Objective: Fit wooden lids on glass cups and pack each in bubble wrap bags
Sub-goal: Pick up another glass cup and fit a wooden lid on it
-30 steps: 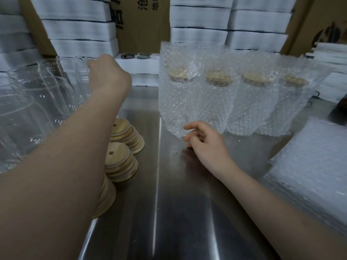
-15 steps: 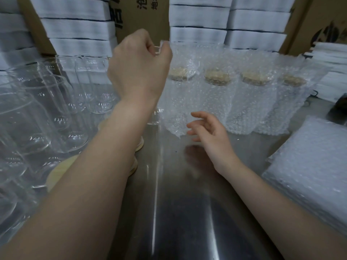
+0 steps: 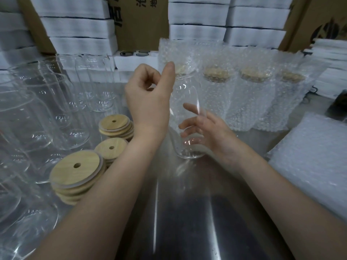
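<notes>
My left hand (image 3: pixel 150 98) pinches the rim of a clear glass cup (image 3: pixel 189 117) and holds it upright just above the steel table (image 3: pixel 187 212). The fingers of my right hand (image 3: pixel 206 132) are spread loosely around the cup's lower part, and some show through the glass. No lid is on this cup. Three stacks of round wooden lids (image 3: pixel 77 171) with a centre hole lie to the left. Several lidded cups in bubble wrap bags (image 3: pixel 251 98) stand in a row behind.
Many empty glass cups (image 3: pixel 37 113) crowd the table's left side. A flat pile of bubble wrap bags (image 3: pixel 311 166) lies at the right. White foam boxes (image 3: pixel 197 32) and cardboard cartons (image 3: pixel 139 23) are stacked along the back.
My left hand has lifted a glass cup from the left group and carried it right to the table's middle. My right hand has risen from the table to meet the cup's lower part.
</notes>
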`<state>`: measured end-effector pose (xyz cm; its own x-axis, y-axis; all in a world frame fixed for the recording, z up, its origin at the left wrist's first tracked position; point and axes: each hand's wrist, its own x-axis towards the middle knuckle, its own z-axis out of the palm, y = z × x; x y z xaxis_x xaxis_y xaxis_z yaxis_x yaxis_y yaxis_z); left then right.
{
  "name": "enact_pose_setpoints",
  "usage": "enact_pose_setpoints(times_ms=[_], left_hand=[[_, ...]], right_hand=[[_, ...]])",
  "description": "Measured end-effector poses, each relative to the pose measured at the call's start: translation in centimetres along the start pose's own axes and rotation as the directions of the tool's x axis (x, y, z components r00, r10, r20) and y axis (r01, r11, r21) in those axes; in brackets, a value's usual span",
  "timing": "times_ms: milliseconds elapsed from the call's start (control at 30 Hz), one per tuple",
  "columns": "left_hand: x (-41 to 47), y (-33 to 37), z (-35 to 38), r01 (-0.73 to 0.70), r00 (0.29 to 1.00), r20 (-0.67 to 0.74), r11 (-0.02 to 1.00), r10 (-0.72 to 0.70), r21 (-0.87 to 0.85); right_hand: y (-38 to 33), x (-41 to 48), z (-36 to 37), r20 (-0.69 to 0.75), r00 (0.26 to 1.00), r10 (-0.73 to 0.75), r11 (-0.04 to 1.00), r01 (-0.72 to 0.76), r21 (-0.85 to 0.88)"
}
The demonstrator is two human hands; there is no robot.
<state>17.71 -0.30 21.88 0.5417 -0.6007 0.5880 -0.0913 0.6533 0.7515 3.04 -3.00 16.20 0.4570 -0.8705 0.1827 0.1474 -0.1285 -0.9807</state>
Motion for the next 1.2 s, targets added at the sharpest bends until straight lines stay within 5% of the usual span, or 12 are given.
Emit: enact_pose_setpoints(times_ms=[100, 233, 400, 733, 1200], left_hand=[[-1.8, -0.6, 0.2, 0.008, 1.000, 0.026, 1.000, -0.008, -0.019], [-4.7, -2.0, 0.4, -0.090, 0.988, 0.136, 0.981, 0.067, 0.174], [-6.9, -2.9, 1.0, 0.007, 0.950, 0.303, 0.977, -0.073, 0.213], [-7.0, -2.9, 1.7, 0.233, 0.951, 0.195, 0.971, -0.238, 0.049], [-6.0, -4.3, 0.3, 0.164, 0.954, 0.254, 0.986, -0.157, -0.004]], right_hand=[[-0.3, 0.1, 0.1, -0.046, 0.999, -0.029, 0.999, 0.031, 0.041], [-0.6, 0.0, 0.3, -0.159, 0.985, -0.069, 0.995, 0.079, 0.058], [-0.8, 0.2, 0.8, -0.314, 0.942, -0.121, 0.992, 0.122, -0.015], [-0.4, 0.6, 2.5, -0.363, 0.895, -0.259, 0.948, 0.163, -0.273], [-0.9, 0.6, 2.1, -0.418, 0.899, -0.127, 0.991, 0.130, -0.022]])
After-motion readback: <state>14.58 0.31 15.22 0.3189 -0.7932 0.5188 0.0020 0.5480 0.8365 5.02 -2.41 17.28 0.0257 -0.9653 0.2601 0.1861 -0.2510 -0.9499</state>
